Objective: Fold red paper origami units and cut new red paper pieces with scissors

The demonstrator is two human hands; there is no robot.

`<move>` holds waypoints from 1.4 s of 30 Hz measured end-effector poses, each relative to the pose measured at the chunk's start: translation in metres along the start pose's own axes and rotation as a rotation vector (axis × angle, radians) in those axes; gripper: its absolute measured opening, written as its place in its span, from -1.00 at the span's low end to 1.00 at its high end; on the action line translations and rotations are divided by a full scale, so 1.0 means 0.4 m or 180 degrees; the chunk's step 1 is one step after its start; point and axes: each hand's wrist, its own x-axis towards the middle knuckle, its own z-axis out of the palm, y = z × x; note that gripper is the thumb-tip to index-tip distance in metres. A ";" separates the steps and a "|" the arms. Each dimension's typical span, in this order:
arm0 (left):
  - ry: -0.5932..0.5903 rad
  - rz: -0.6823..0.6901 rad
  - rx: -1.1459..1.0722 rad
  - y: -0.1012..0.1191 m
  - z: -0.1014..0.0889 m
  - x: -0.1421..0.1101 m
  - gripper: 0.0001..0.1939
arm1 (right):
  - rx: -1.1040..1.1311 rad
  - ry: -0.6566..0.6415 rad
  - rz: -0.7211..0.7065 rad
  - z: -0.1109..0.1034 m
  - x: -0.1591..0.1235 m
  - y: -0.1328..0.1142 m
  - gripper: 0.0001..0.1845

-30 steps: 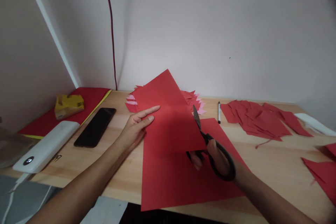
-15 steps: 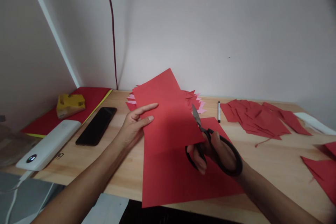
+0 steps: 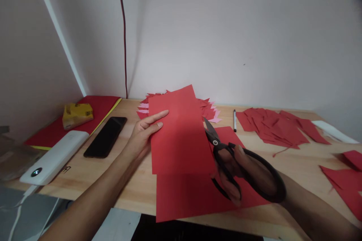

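Now the right hand (image 3: 249, 167) is gripping the scissors (image 3: 215, 142) wider open, apparently not cutting the red paper sheet (image 3: 179, 139) the left hand (image 3: 141, 134) is pinching.

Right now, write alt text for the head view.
A person's left hand holds up a red sheet while the right hand holds open, black-handled scissors at its right edge. Below lies another red sheet on a wooden table; red pieces lie at right, a phone at left.
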 end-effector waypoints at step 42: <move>-0.0185 -0.0081 -0.0030 -0.025 -0.005 0.006 -0.50 | 0.0839 0.1120 -0.0516 0.075 0.079 0.029 -0.24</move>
